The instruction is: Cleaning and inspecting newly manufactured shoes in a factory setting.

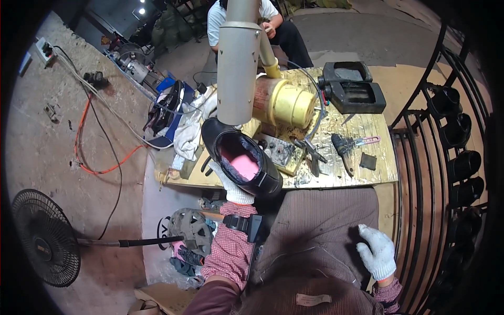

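Note:
My left hand [234,188], in a white knit glove, grips a black ankle boot [265,178] from below. The boot's opening faces up, with dark fuzzy lining and a pink piece [244,167] inside. Its toe sits right at the lower end of a thick grey metal tube [239,73]; whether they touch cannot be made out. Most of the left fingers are hidden beneath the boot. Over my right thigh rests my right hand [377,253], in a similar glove, its fingers loosely apart and nothing in it.
Beyond the boot, a yellow motor housing [286,104] stands on the yellow bench [336,176] with pliers [314,152], a brush [342,149] and black trays [359,97]. A fan [44,239] stands left, a rack [420,173] of black shoes right. A person [286,39] sits opposite.

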`<state>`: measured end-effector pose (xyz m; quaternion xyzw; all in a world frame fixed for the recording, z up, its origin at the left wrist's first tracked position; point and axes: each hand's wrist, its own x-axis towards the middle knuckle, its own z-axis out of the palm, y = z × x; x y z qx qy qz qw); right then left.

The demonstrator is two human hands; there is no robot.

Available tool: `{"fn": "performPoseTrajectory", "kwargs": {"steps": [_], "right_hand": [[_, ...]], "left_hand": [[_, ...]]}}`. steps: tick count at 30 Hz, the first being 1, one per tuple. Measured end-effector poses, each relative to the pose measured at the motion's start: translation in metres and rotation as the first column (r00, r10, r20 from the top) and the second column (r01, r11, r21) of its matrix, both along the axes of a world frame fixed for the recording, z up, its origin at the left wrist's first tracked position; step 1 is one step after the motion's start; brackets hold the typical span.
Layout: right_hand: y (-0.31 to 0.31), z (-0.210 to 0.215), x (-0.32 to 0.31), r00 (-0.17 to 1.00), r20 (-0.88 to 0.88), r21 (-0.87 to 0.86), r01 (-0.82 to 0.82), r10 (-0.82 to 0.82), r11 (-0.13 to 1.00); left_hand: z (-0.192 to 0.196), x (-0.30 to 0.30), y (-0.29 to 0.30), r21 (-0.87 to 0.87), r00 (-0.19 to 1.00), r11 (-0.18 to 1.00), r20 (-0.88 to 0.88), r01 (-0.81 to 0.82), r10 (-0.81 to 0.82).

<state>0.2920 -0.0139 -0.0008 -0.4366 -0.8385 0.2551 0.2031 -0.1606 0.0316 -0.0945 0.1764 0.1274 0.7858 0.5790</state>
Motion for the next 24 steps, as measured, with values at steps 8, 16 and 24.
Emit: {"fn": "performPoseTrajectory", "kwargs": {"steps": [8,16,24], "right_hand": [[0.004,-0.013,-0.002,0.999,0.011,-0.033,-0.029,0.030,0.999],[0.018,-0.008,-0.025,0.992,0.008,-0.009,-0.126,0.126,0.992],[0.013,-0.015,-0.041,0.984,-0.026,0.025,-0.175,0.175,0.984]], "left_hand": [[-0.038,-0.024,0.006,-0.058,0.513,0.893,-0.834,-0.447,0.202],[-0.026,-0.034,-0.002,-0.058,0.899,0.954,-0.355,-0.294,0.256],[0.058,0.003,-0.011,-0.341,0.830,0.767,-0.085,-0.544,0.551]]}}
